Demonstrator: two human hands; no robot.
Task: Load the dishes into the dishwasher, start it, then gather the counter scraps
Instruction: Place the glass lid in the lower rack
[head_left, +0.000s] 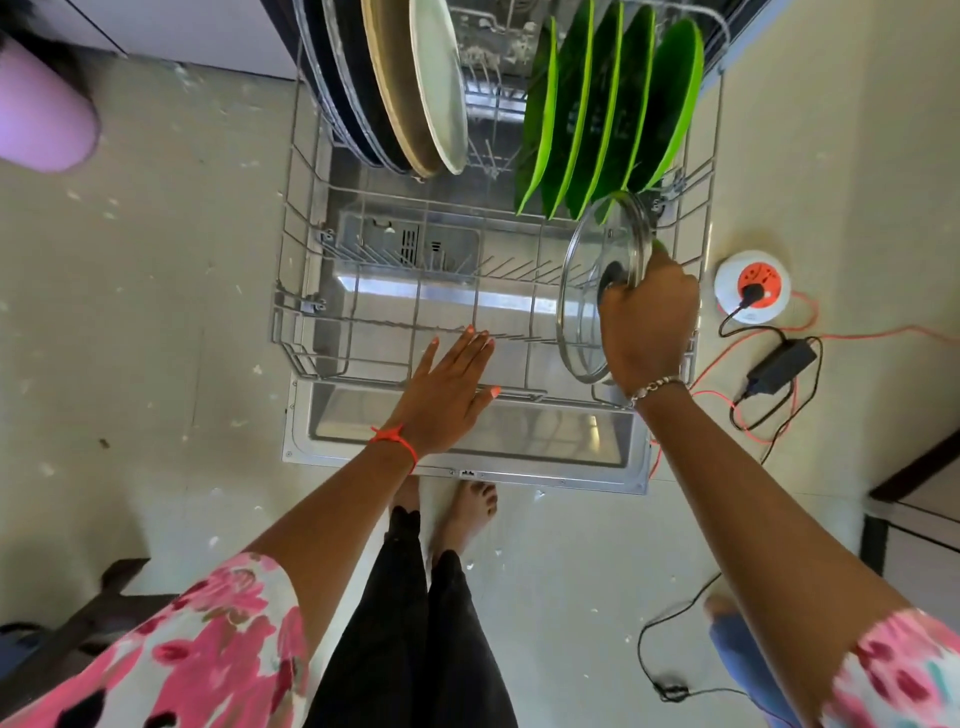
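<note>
Over the rack (306, 304), right hand (647, 322) holds glass lid (582, 301).

The rack (291, 291) sits over the lowered door (467, 441), one row of plates (415, 88) standing at its rear left, a second row (613, 114) at its rear right, the lid (587, 291) on edge just before that (in the right hand (649, 322)), the left hand (452, 389) above the front rail, a socket reel (750, 283) on the floor to the right

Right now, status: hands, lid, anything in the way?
Right hand grips glass lid by its knob, upright at rack's right side. Left hand open, flat above rack's front edge. Green plates stand close behind lid.
</note>
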